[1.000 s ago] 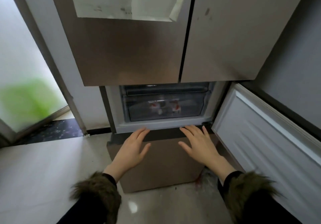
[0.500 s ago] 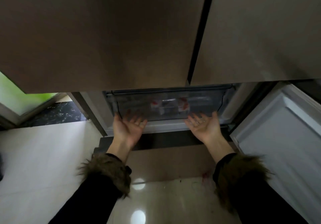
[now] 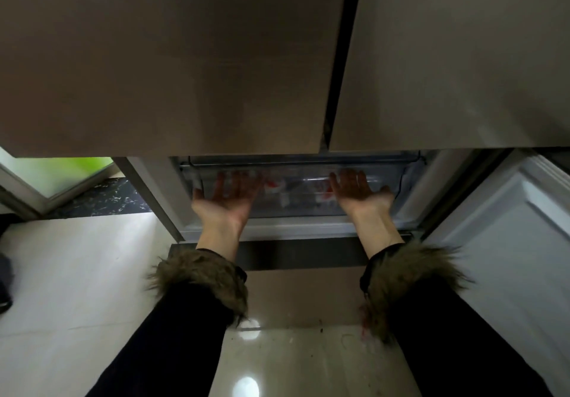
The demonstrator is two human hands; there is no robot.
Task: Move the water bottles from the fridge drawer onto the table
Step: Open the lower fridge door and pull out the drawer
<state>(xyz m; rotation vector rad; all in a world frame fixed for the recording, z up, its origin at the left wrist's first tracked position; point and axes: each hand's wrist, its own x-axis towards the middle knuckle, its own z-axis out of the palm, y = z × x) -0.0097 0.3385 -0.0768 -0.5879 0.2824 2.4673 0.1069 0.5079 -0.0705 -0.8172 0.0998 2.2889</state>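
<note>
A clear plastic fridge drawer (image 3: 296,208) sits in the open lower compartment, below the two closed brown upper doors. Through its front I see water bottles with red and white labels (image 3: 274,185) lying inside, blurred by the plastic. My left hand (image 3: 226,196) is palm up with straight fingers reaching under the drawer's left front lip. My right hand (image 3: 359,188) is palm up in the same way at the right front. Whether the fingertips touch the lip is unclear. Neither hand holds a bottle.
The lower fridge door (image 3: 505,242) stands swung open on the right, close to my right arm. A brown lower drawer front (image 3: 296,298) juts out below my wrists. Pale glossy floor tiles (image 3: 74,273) spread to the left, with a glass door (image 3: 52,174) beyond.
Both hands have turned palm up and moved forward from the lower ledge to the drawer's front lip. My head has moved closer and lower, so the upper doors fill the view.
</note>
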